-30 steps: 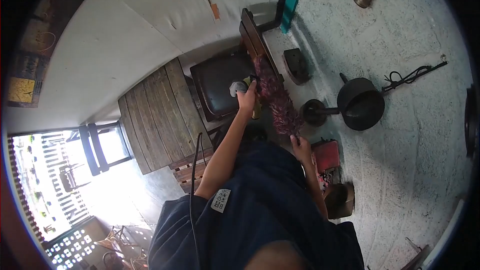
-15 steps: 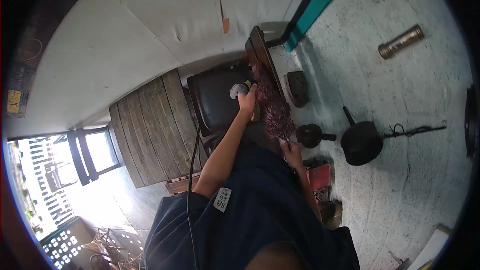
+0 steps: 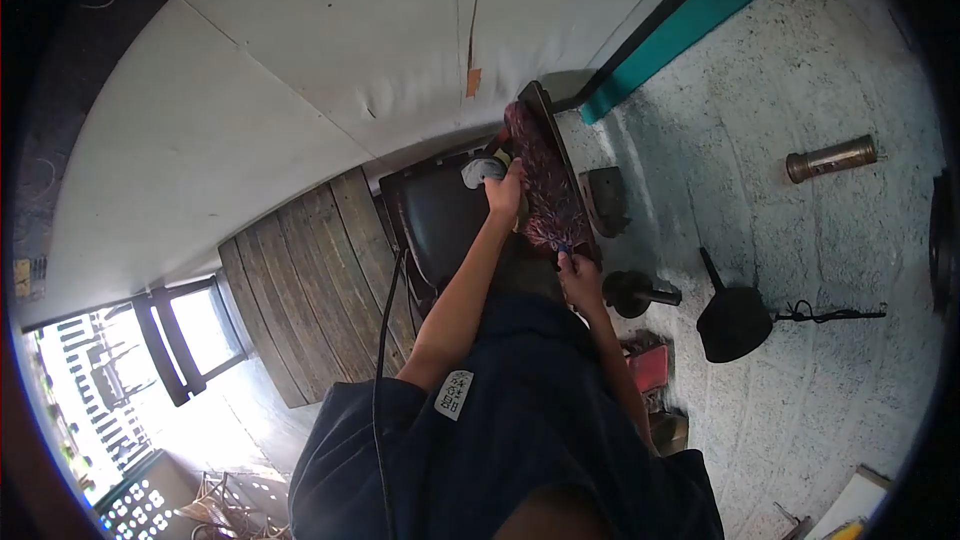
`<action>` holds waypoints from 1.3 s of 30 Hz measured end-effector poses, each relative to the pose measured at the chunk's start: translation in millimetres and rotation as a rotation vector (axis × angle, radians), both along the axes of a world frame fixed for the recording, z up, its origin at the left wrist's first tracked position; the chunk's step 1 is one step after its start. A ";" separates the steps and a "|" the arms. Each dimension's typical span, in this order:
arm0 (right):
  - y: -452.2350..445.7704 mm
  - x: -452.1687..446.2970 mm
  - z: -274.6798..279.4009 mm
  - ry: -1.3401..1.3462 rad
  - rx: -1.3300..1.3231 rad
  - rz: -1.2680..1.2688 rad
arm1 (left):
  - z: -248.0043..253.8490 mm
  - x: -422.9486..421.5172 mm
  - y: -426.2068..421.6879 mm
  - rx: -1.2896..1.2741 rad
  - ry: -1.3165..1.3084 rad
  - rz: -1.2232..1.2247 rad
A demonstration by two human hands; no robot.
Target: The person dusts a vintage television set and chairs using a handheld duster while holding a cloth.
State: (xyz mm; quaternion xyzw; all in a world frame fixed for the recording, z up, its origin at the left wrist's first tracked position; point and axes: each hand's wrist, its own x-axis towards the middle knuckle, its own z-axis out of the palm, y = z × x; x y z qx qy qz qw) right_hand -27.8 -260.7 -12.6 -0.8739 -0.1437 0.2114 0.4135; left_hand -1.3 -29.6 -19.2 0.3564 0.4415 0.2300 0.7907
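- Duster [image 3: 545, 175]: reddish-purple; lies lengthwise beside the dark rail [image 3: 543, 110], near the right edge of the seat [image 3: 425, 215]; contact with the rail cannot be told.
- Right grip [image 3: 579, 282]: fingers closed round the duster's near end.
- Left grip [image 3: 507, 192]: fingers closed on a grey-headed item [image 3: 482, 172], kind unclear, by the seat's right edge, just beside the duster.
- Planks [image 3: 310, 285]: weathered wood, left of the seat.
- Block [image 3: 602, 198]: dark, just right of the rail.
- Pan [image 3: 735, 325]: black, farther right.
- Tube [image 3: 832, 158]: metal, well apart from the duster.
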 end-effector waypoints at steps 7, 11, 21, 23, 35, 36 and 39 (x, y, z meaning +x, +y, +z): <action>16.6 4.0 4.4 -0.046 -0.180 -0.031 | -11.2 18.3 20.0 0.084 0.085 -0.067; 23.8 -2.1 -4.4 -0.165 -0.145 -0.105 | -13.9 24.8 30.4 0.092 0.007 -0.038; -2.5 4.5 9.0 -0.112 -0.110 -0.094 | 7.8 14.6 11.5 0.043 0.039 -0.089; -7.7 1.6 14.3 0.069 0.024 -0.143 | 1.7 11.3 7.4 0.050 0.001 -0.099; -64.4 -7.9 -15.5 -0.101 0.020 -0.087 | -39.4 10.0 -33.0 0.296 0.204 0.066; -68.3 -10.3 -14.0 -0.100 0.025 -0.087 | -22.7 8.5 -36.2 0.165 0.162 -0.034; -89.8 -17.8 0.7 0.033 0.228 -0.116 | -4.4 9.3 -45.7 0.065 0.117 -0.161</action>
